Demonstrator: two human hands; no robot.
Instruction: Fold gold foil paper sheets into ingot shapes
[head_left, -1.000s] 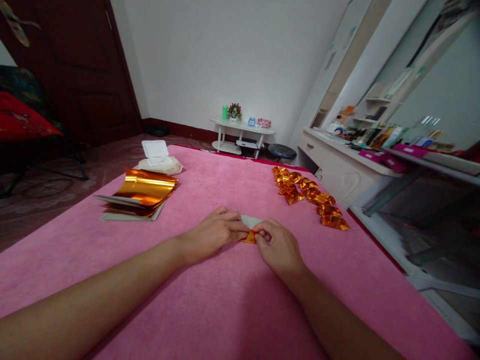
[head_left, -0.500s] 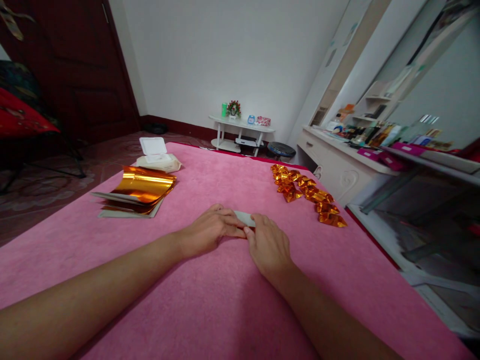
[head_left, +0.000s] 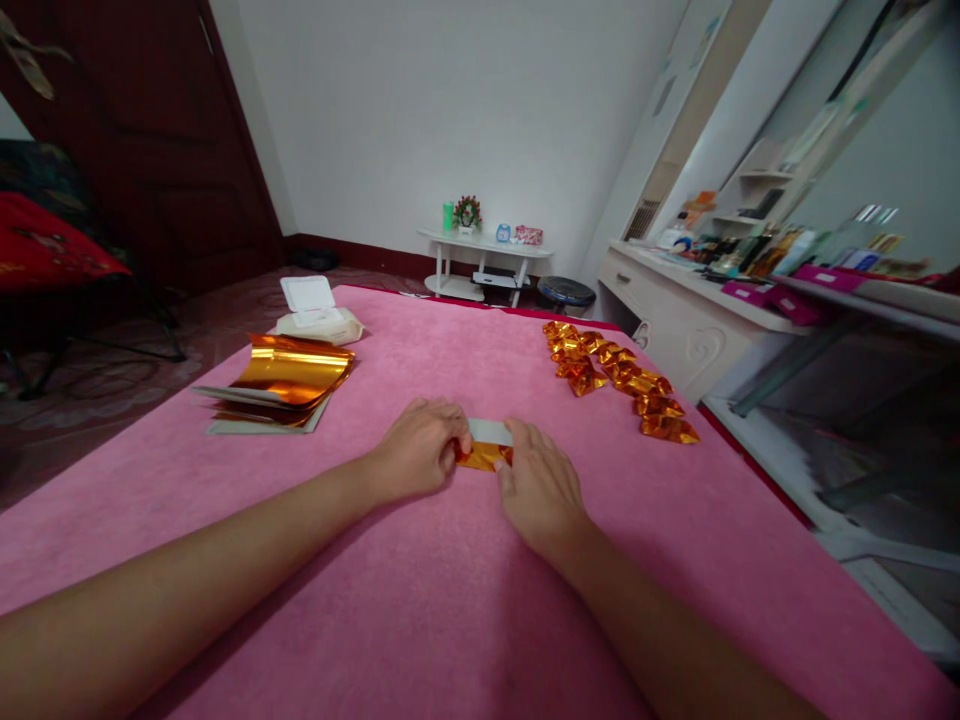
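A partly folded sheet of gold foil paper (head_left: 484,457), with a pale strip along its far side, lies on the pink cloth between my hands. My left hand (head_left: 424,447) has its fingers curled in around the paper's left end, and the thumb is mostly hidden. On the right end rests my right hand (head_left: 544,490), fingers bent over the edge and thumb at the near side, gripping it. Left of my hands is a fanned stack of gold foil sheets (head_left: 296,372) with grey backs. Folded gold foil pieces (head_left: 634,380) sit in rows on the right.
A pack of wipes (head_left: 330,325) with its white lid raised stands behind the foil stack. The pink cloth (head_left: 360,620) covers the table. Beyond its far edge are a small white table (head_left: 484,245) and a round stool (head_left: 566,292). A cluttered dresser (head_left: 675,300) stands at the right.
My left fingers have drawn back to the left and curled in, uncovering the gold face of the paper. My right hand stays at the right end. The view has shifted slightly.
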